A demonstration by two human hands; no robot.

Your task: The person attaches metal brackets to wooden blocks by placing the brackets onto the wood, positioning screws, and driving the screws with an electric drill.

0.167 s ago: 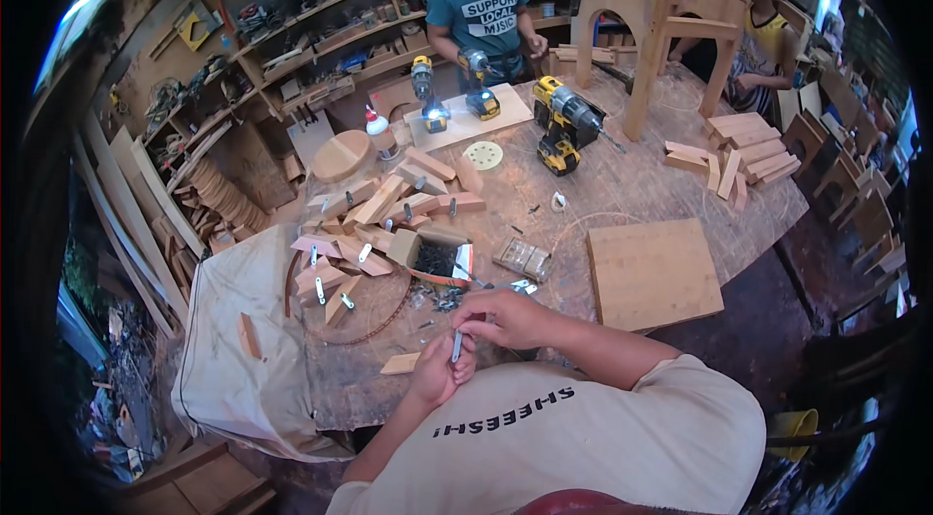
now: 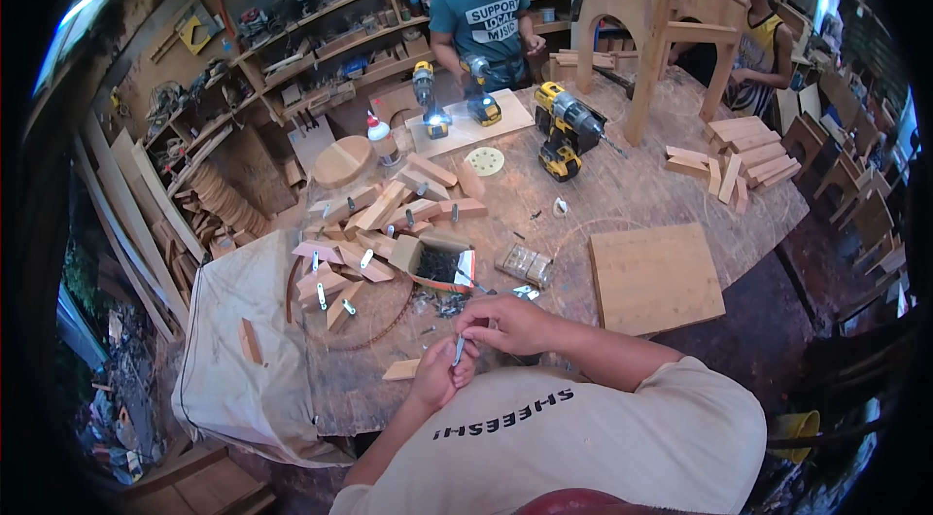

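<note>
My left hand (image 2: 439, 379) is closed around a small grey metal plate (image 2: 459, 351), held tilted close to my chest. The fingers of my right hand (image 2: 510, 324) are pinched together at the plate's upper end; whatever lies between them is too small to make out. Just beyond the hands, an open cardboard box (image 2: 442, 262) is full of dark screws, with some spilled beside it. Next to it lie loose metal plates (image 2: 525, 292) and a clear packet (image 2: 524, 264). A cut wood piece (image 2: 400, 370) rests left of my left hand.
Wood blocks (image 2: 384, 207), several with metal plates attached, are heaped at the left. A yellow drill (image 2: 564, 131) stands mid-table, and two more stand on a board. A square wooden panel (image 2: 656, 279) lies at right. Across the table stands a person (image 2: 481, 15); others are behind a wooden frame (image 2: 641, 39).
My hands keep nearly the same hold on the metal plate. The whole view has shifted slightly, and the person across the table has moved a little.
</note>
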